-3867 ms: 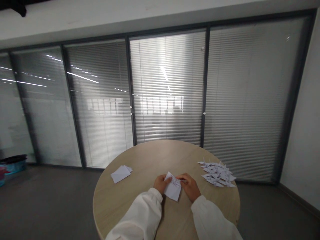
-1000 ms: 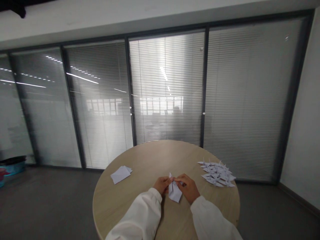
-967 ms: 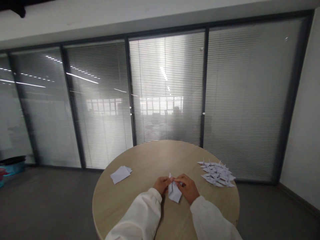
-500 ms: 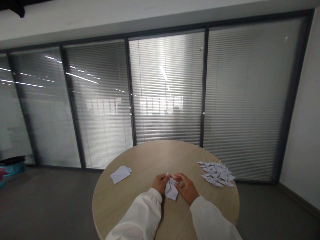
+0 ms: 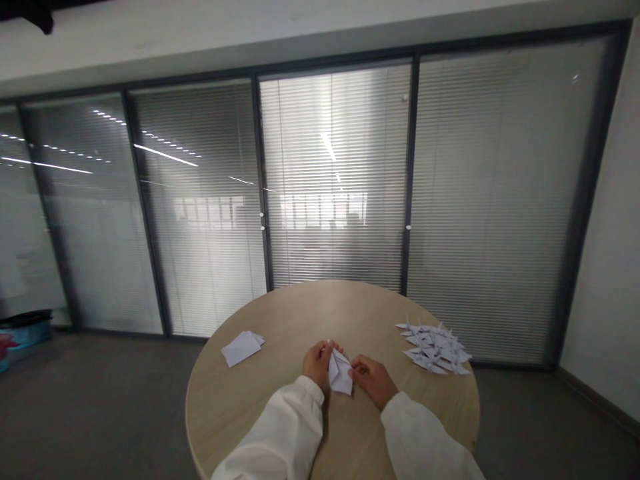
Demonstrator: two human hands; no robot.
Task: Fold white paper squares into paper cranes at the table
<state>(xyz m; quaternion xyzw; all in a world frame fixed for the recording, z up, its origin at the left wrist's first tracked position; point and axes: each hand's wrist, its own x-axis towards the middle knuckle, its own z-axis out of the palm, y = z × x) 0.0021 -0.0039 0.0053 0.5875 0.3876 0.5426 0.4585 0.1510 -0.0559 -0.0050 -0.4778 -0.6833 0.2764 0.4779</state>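
Between my hands is a piece of folded white paper (image 5: pixel 341 375), partly creased, above the near middle of the round table. My left hand (image 5: pixel 317 362) grips its upper left edge, thumb on top and fingers behind. My right hand (image 5: pixel 373 379) pinches the right side of the paper between thumb and fingers. To the right lies a cluster of several folded paper cranes (image 5: pixel 435 348) with pointed wings and tails. On the left rests a small stack of white paper sheets (image 5: pixel 243 349).
The round wooden table (image 5: pixel 330 303) has its far edge close to a glass partition with blinds (image 5: pixel 335 180). A blue container with a dark rim (image 5: pixel 27 330) stands on the grey floor (image 5: pixel 125 400) at far left.
My right hand has lowered slightly and its raised fingers have closed onto the paper's right edge. The paper has turned a little and moved up; my left hand has shifted slightly upward.
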